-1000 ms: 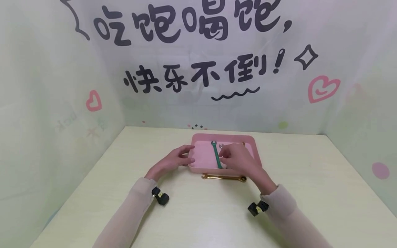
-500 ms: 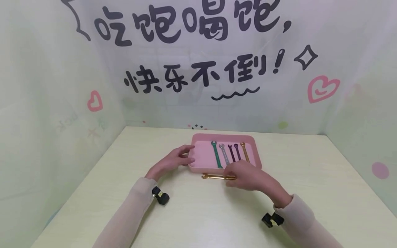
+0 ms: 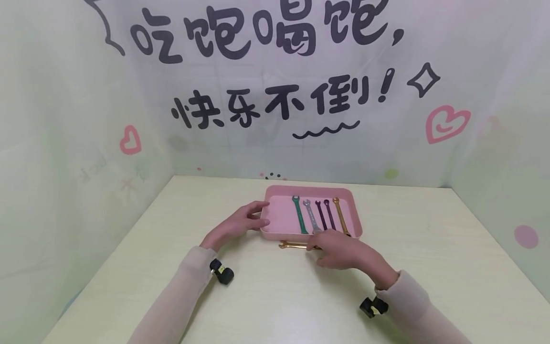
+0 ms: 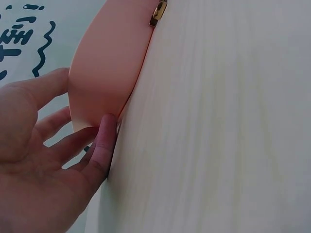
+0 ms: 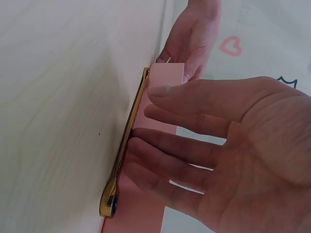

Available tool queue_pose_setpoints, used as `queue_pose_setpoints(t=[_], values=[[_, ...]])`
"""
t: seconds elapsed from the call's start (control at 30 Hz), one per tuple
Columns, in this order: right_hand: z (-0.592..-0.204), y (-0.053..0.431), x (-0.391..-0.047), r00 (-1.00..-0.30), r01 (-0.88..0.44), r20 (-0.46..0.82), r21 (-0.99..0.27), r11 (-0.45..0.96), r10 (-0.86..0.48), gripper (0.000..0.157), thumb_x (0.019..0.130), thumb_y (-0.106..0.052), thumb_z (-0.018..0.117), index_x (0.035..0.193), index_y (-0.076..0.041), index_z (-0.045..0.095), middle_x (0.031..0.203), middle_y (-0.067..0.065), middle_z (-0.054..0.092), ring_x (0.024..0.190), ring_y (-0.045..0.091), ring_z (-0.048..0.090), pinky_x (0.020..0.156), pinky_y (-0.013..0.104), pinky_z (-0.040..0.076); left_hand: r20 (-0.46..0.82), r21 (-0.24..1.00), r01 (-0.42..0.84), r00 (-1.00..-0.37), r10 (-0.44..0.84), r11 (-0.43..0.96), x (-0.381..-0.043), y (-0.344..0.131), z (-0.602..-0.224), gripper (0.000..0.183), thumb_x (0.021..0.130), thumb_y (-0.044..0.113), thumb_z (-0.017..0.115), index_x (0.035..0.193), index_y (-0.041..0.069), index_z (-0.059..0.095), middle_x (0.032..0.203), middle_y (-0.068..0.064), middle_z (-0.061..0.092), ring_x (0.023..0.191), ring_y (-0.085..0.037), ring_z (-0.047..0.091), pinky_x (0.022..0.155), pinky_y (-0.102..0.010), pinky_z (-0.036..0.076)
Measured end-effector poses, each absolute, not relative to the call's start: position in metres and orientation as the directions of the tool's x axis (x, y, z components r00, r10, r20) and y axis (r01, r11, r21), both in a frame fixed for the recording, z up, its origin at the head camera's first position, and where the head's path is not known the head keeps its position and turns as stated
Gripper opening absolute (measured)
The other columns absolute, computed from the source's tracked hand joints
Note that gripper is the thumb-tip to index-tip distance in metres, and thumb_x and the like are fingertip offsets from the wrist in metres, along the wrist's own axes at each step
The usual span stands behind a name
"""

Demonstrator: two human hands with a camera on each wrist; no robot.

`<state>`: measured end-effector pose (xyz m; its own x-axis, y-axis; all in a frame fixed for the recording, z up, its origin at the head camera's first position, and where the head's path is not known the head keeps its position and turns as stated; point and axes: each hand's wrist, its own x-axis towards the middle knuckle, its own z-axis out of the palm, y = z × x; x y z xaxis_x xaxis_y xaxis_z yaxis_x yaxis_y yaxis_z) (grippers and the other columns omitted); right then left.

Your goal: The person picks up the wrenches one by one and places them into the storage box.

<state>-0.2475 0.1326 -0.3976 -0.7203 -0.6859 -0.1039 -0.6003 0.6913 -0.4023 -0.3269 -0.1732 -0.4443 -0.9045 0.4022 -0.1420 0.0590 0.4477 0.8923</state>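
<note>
A gold combination wrench (image 3: pixel 294 245) lies on the table along the front wall of the pink tray (image 3: pixel 279 236). My right hand (image 3: pixel 341 249) covers its ring end in the head view. In the right wrist view that hand's extended fingers (image 5: pixel 160 155) touch or nearly touch the gold shank, the thumb near the tray wall; no firm grip shows. My left hand (image 3: pixel 238 223) rests at the tray's left end, relaxed fingers (image 4: pixel 104 141) against its wall. Inside the tray stand in a row a green wrench (image 3: pixel 300 215), a silver wrench (image 3: pixel 312 215), two purple wrenches (image 3: pixel 323 215) and another gold wrench (image 3: pixel 340 215).
The pale wooden table (image 3: pixel 266 296) extends in front of and beside the tray. Behind it hangs a white backdrop (image 3: pixel 240 153) with black lettering and pink hearts. The tray's left part shows bare pink floor.
My right hand has come out of the tray, back and down to the gold wrench in front, uncovering the row of wrenches. My left hand stays at the tray's left end.
</note>
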Motion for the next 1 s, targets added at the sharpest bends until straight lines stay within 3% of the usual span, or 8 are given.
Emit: queue_pose_setpoints(t=[0.27,0.5,0.7,1.0], values=[[-0.399,0.132,-0.247,-0.726,-0.600,-0.121,-0.370,0.710,-0.677,0.030,0.087,0.000,0.076,0.117,-0.005,0.076,0.118,0.006,0.074,0.095,0.016,0.060,0.084,0.031,0.056,-0.140,0.895,0.065,-0.899,0.415,0.441,-0.327,-0.172,-0.443,0.070,0.100,0.031,0.069,0.161,0.019,0.036,0.165,-0.013,0.039,0.149,-0.036,0.044,0.118,-0.051,0.045],[-0.402,0.129,-0.248,-0.719,-0.609,-0.124,-0.361,0.706,-0.684,0.029,0.086,0.002,0.075,0.112,-0.011,0.077,0.100,-0.003,0.067,0.089,0.015,0.054,0.075,0.025,0.048,-0.138,0.895,0.064,-0.901,0.411,0.441,-0.327,-0.173,-0.442,0.070,0.100,0.031,0.069,0.161,0.019,0.037,0.165,-0.014,0.039,0.146,-0.035,0.047,0.117,-0.049,0.047],[-0.405,0.124,-0.246,-0.762,-0.563,-0.148,-0.331,0.757,-0.631,0.030,0.084,0.003,0.076,0.108,-0.015,0.076,0.092,-0.004,0.062,0.085,0.013,0.051,0.069,0.026,0.044,-0.140,0.893,0.059,-0.905,0.401,0.446,-0.326,-0.172,-0.442,0.069,0.100,0.031,0.069,0.160,0.020,0.038,0.165,-0.015,0.039,0.143,-0.034,0.050,0.116,-0.049,0.047],[-0.409,0.123,-0.247,-0.757,-0.575,-0.140,-0.322,0.752,-0.639,0.026,0.083,0.004,0.076,0.097,-0.018,0.074,0.084,-0.007,0.061,0.078,0.011,0.053,0.067,0.023,0.046,-0.147,0.885,0.055,-0.909,0.389,0.463,-0.327,-0.172,-0.442,0.069,0.099,0.034,0.069,0.160,0.023,0.039,0.164,-0.014,0.040,0.140,-0.033,0.052,0.119,-0.053,0.042]])
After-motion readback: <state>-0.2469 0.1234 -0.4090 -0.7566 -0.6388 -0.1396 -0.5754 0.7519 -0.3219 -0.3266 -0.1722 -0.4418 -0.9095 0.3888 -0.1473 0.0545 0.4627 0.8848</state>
